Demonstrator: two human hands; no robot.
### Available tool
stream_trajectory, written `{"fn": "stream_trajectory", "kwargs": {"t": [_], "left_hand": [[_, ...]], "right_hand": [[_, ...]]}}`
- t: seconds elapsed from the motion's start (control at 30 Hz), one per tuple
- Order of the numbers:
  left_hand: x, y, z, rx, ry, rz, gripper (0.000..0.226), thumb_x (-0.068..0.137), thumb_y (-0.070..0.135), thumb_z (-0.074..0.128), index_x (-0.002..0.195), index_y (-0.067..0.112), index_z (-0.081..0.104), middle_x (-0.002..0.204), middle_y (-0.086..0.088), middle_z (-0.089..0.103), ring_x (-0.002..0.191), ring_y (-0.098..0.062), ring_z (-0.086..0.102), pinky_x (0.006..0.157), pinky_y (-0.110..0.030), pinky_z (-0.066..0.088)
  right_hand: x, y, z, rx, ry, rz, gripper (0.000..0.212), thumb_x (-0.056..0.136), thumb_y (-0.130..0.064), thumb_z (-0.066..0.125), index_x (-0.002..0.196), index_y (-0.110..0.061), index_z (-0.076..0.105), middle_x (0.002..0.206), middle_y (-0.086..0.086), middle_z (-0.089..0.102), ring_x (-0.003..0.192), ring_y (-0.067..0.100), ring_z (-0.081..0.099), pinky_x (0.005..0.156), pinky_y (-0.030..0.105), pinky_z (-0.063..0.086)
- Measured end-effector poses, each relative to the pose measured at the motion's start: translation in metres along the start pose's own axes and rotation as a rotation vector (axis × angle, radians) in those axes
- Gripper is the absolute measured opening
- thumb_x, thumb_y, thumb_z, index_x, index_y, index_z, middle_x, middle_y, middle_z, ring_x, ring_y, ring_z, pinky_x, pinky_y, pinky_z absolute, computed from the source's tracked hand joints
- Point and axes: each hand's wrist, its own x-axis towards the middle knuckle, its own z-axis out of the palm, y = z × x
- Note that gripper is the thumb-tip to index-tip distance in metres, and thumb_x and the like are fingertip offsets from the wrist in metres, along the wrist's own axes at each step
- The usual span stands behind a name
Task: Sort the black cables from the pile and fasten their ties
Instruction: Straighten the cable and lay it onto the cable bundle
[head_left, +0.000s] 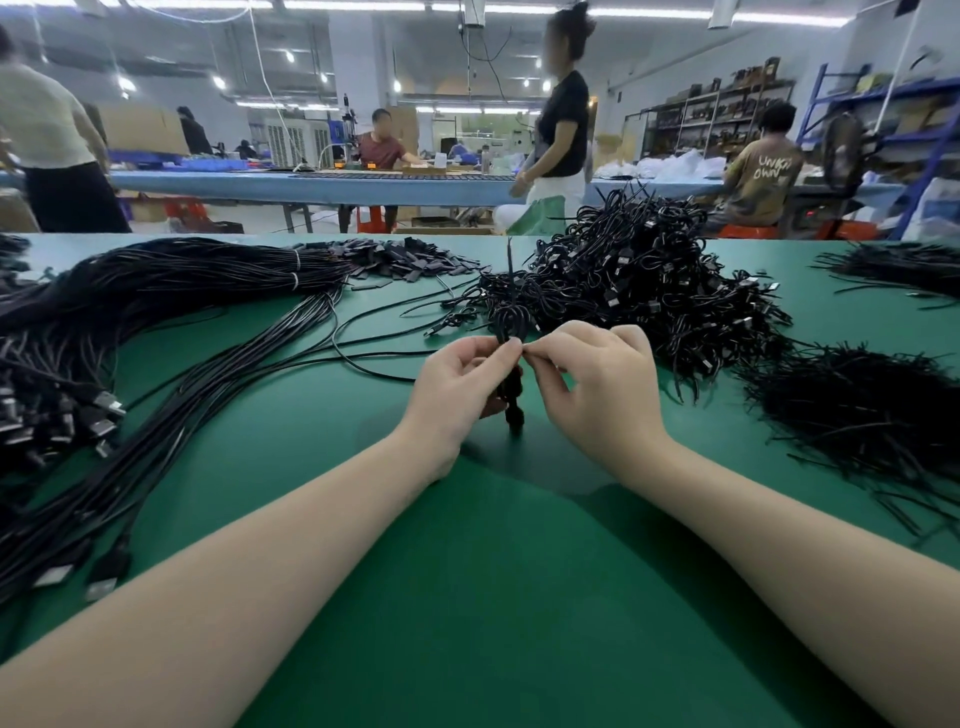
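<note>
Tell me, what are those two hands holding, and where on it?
A small coiled black cable. The left hand grips it around the middle; the right hand pinches something thin at its top, likely the tie.

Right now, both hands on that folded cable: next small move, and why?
Probably twist the tie closed. The left hand pinches the folded cable upright, the right hand pinches at its waist, and a tie end sticks up loose.

The green desk (498, 597) carried long black cables (156, 332) at left, a tangled pile (639, 280) behind centre, loose ties (872, 410) at right, and small black tags (405, 260).
</note>
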Motion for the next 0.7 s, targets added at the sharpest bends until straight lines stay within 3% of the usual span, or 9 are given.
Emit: {"fn": "stream_trajectory", "kwargs": {"t": [0.1,0.2,0.3,0.4,0.53,0.67,0.7], "left_hand": [[0.0,0.007,0.002,-0.168,-0.006,-0.158,0.023,0.088,0.025,0.067,0.108,0.03,0.055,0.062,0.003,0.067,0.048,-0.011,0.059,0.043,-0.021,0.044],[-0.001,0.009,0.0,-0.2,0.002,-0.162,0.019,0.089,0.017,0.064,0.104,0.029,0.06,0.059,-0.001,0.062,0.04,-0.01,0.051,0.036,-0.015,0.035],[-0.003,0.008,0.001,-0.183,0.02,-0.11,0.01,0.092,0.016,0.06,0.089,0.023,0.066,0.064,-0.001,0.066,0.05,-0.013,0.061,0.049,-0.019,0.046],[-0.001,0.005,0.001,-0.129,-0.049,-0.115,0.03,0.094,0.006,0.045,0.095,0.025,0.069,0.075,0.001,0.072,0.068,-0.013,0.069,0.063,-0.024,0.047],[-0.002,-0.001,0.001,-0.003,-0.1,0.005,0.039,0.088,-0.005,0.061,0.106,0.03,0.068,0.085,0.006,0.069,0.073,-0.002,0.06,0.065,-0.014,0.046],[-0.001,-0.004,0.001,0.199,0.034,0.151,0.022,0.084,0.013,0.072,0.096,0.031,0.072,0.111,-0.008,0.063,0.103,-0.015,0.058,0.094,-0.025,0.046],[-0.001,-0.005,0.001,0.189,0.046,0.151,0.012,0.084,0.019,0.073,0.093,0.026,0.073,0.109,-0.006,0.066,0.103,-0.012,0.06,0.093,-0.025,0.046]], "right_hand": [[0.0,0.004,-0.001,-0.186,0.077,-0.167,0.014,0.087,-0.014,0.064,0.075,-0.02,0.071,0.069,-0.005,0.064,0.059,0.022,0.058,0.065,0.037,0.035],[-0.001,0.001,0.002,-0.162,0.064,-0.167,0.012,0.087,-0.018,0.067,0.077,-0.022,0.073,0.07,-0.006,0.066,0.059,0.021,0.059,0.067,0.037,0.032],[-0.004,-0.002,0.004,-0.001,-0.031,-0.031,0.011,0.087,-0.018,0.066,0.085,-0.021,0.076,0.078,-0.004,0.071,0.068,0.02,0.066,0.07,0.037,0.031],[-0.004,0.001,0.003,0.051,-0.113,0.094,0.013,0.089,-0.016,0.064,0.092,-0.02,0.076,0.083,-0.004,0.072,0.076,0.02,0.067,0.074,0.038,0.032],[-0.004,0.005,0.001,0.047,-0.123,0.138,0.014,0.089,-0.013,0.064,0.093,-0.019,0.076,0.083,-0.003,0.072,0.075,0.021,0.066,0.075,0.041,0.039],[-0.003,0.005,0.001,0.039,-0.068,0.124,0.012,0.087,-0.013,0.064,0.088,-0.019,0.074,0.079,-0.004,0.071,0.071,0.022,0.065,0.074,0.038,0.033],[-0.003,0.004,0.001,0.028,-0.046,0.111,0.012,0.086,-0.013,0.064,0.086,-0.019,0.074,0.078,-0.005,0.07,0.07,0.021,0.065,0.073,0.038,0.032]]}}
